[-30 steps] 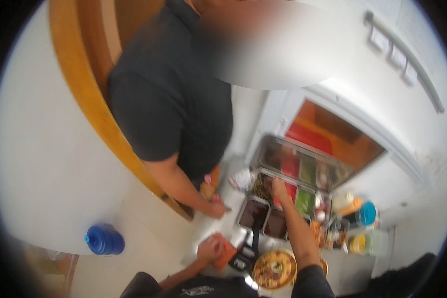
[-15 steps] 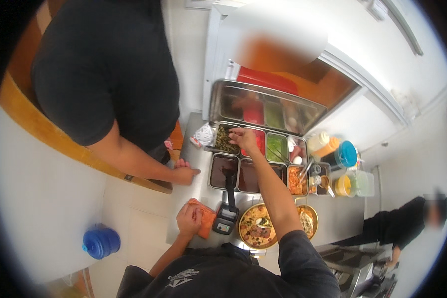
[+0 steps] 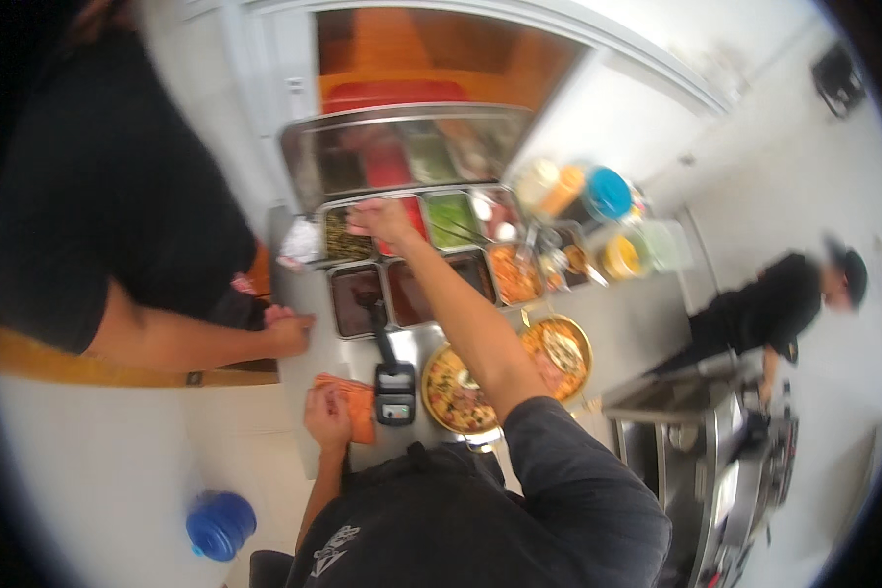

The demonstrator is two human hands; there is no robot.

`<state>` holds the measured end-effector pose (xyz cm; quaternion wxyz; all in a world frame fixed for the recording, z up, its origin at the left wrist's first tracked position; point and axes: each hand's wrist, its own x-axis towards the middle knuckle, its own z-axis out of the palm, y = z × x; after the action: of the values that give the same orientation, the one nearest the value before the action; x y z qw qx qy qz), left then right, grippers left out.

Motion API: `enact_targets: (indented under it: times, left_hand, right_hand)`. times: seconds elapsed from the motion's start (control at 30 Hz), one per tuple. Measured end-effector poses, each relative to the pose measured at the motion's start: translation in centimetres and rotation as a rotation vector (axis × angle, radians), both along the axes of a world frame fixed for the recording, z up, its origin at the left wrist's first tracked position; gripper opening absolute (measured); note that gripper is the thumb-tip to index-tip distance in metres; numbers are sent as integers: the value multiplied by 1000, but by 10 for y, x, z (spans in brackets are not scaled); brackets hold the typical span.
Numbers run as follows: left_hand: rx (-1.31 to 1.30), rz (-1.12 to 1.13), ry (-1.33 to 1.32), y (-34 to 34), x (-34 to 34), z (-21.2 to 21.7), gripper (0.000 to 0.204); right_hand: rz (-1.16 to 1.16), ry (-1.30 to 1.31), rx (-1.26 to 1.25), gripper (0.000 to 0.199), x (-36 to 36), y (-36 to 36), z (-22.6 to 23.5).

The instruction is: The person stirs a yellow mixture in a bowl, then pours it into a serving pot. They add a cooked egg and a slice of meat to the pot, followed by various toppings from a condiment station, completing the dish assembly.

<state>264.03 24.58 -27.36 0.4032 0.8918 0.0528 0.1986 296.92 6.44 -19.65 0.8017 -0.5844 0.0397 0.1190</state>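
Note:
My right hand (image 3: 380,218) is over the back row of metal pans, at the edge between a pan of dark green shreds (image 3: 339,238) and a pan of red food (image 3: 416,211). Its fingers are bent together; anything in them is too small to make out. At the counter's near left, my left hand (image 3: 327,416) has curled fingers on a folded orange cloth (image 3: 361,412). Below my right forearm are two round golden pans of topped food, the left pan (image 3: 451,397) partly covered by the arm and the right pan (image 3: 563,348) showing fried egg.
A black-handled utensil (image 3: 384,338) leans from a dark sauce pan (image 3: 348,294), beside a small black device (image 3: 395,395). Tubs and bottles (image 3: 609,193) stand at the back right. A co-worker's hand (image 3: 289,331) rests at the left edge; another person (image 3: 774,304) stands right.
My view has turned, so the counter sits further left in the picture. My right hand's fingers have drawn together above the dark green shreds. The left hand stays on the cloth.

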Motion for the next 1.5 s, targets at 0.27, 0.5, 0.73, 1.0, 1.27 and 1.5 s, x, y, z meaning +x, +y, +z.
enact_targets:
  times: [0.27,0.5,0.73,1.0,1.27,1.5]
  left_hand:
    - [-34,-23,-56,-4,1,1,8]
    - [-61,-53,-72,-2,0,-3,8]
    - [-33,-18,-84,-5,-2,-2,9]
    - [-15,12,-79,-6,-3,-2,9]
    - [10,40,-100,-7,-1,-9,9]
    - [1,55,-94,-9,0,-9,9]
  right_hand:
    - [49,-130,31,34,-163,-173,71]
    - [-498,265,-401,29,-321,-318,63]
    - [-348,349,-326,28,-379,-321,36]
    - [-247,262,-583,19,-328,-302,38]
    - [-209,150,-818,12,-299,-352,40]
    - [-28,193,-898,8,-324,-354,47]
